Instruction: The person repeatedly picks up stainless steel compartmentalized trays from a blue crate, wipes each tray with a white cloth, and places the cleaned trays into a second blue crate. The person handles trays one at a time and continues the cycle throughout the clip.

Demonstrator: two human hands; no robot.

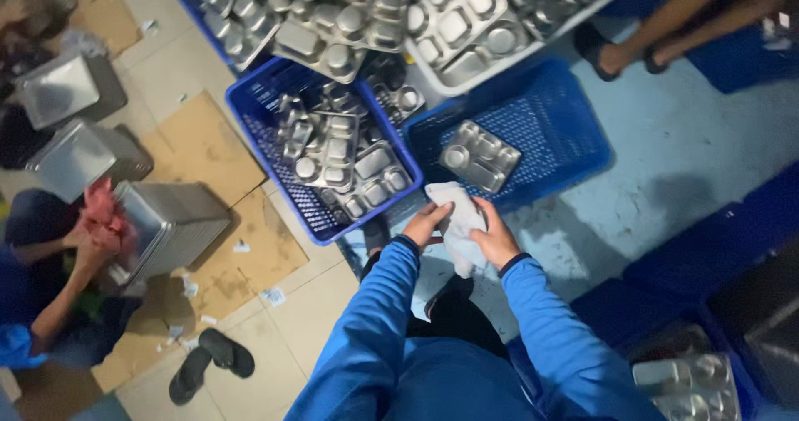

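Spanning the upper frame, a heap of steel trays (399, 13) overlies two blue crates. The left crate (250, 105) is packed with trays; the right crate (566, 130) holds one tray (480, 156). Below the crates, a white cloth (458, 221) sits between both hands. Left hand (426, 224) and right hand (494, 240) each grip the cloth.

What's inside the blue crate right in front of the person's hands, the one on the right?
The blue crate holds a single steel compartment tray lying flat on its mesh floor. Its near edge is hidden behind the white cloth and both hands.
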